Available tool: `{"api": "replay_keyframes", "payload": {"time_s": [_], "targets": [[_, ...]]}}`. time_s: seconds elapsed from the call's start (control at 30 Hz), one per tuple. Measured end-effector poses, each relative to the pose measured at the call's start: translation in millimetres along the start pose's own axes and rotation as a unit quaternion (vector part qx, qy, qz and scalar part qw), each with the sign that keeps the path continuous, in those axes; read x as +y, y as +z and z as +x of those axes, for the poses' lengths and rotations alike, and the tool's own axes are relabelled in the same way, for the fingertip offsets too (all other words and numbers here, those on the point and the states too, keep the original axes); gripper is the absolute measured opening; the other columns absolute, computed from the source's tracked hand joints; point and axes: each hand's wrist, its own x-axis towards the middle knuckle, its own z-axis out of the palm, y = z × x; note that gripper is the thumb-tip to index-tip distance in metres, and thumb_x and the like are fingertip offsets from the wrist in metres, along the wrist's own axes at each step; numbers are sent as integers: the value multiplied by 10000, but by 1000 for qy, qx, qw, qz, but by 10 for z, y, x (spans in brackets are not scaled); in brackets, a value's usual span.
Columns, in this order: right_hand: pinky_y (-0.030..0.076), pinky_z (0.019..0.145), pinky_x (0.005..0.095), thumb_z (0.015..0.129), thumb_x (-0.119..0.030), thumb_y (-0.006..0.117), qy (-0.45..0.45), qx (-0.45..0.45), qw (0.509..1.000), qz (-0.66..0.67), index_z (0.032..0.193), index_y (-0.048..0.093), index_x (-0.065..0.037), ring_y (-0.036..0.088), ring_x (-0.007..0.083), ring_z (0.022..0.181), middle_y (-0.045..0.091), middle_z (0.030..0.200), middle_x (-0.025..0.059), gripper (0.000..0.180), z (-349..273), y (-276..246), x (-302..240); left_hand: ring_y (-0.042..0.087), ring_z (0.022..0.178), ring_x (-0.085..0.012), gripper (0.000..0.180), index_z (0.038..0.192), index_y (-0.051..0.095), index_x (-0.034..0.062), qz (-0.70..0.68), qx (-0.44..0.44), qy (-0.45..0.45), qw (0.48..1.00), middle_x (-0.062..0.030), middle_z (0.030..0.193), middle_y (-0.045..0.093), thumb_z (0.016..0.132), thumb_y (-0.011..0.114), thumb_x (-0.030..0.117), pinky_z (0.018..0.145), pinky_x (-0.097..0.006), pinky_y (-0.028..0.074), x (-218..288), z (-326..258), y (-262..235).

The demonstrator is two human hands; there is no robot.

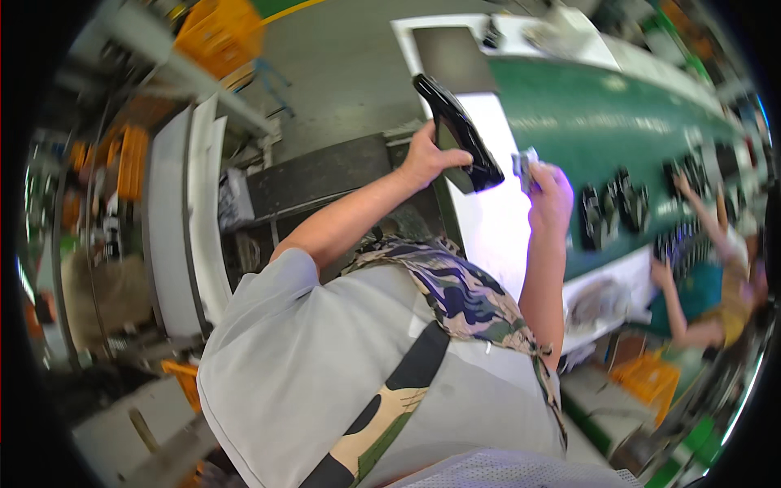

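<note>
My left hand (429, 159) grips a long, curved, glossy black part (465, 128) near its lower end, thumb lying over it. The part is tilted above the white worktop (496, 220); I cannot tell its exact kind. Closed in a pinch, my right hand (551, 198) holds a small grey-white piece (525, 168), perhaps a folded cloth, blurred by motion. That piece is just right of the black part, with a gap between them.
A green conveyor belt (561, 98) runs on the right with several black parts (618, 203) on it. Another person's arm (706, 213) reaches to it. A dark grey pad (455, 61) lies at the worktop's far end. Orange crates (218, 39) stand far left.
</note>
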Motion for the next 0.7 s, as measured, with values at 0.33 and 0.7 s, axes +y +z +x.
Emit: {"api": "replay_keyframes", "payload": {"time_s": [0.33, 0.7], "targets": [[463, 512, 286, 878, -59, 626, 175, -152, 973, 18, 852, 576, -34, 587, 150, 603, 641, 760, 63, 62, 464, 756, 960, 617, 912, -178, 443, 1129, 563, 8, -19, 304, 24, 952, -65, 1001, 645, 745, 763, 97, 845, -321, 500, 1031, -614, -2078], [494, 563, 288, 837, -44, 674, 253, -197, 947, -5, 912, 586, -65, 597, 132, 642, 626, 775, 30, 117, 619, 1216, 1419, 658, 891, -218, 331, 1134, 663, 43, 23, 542, -102, 834, -88, 1058, 678, 855, 696, 218, 796, -368, 537, 3117, -3112, -4662]]}}
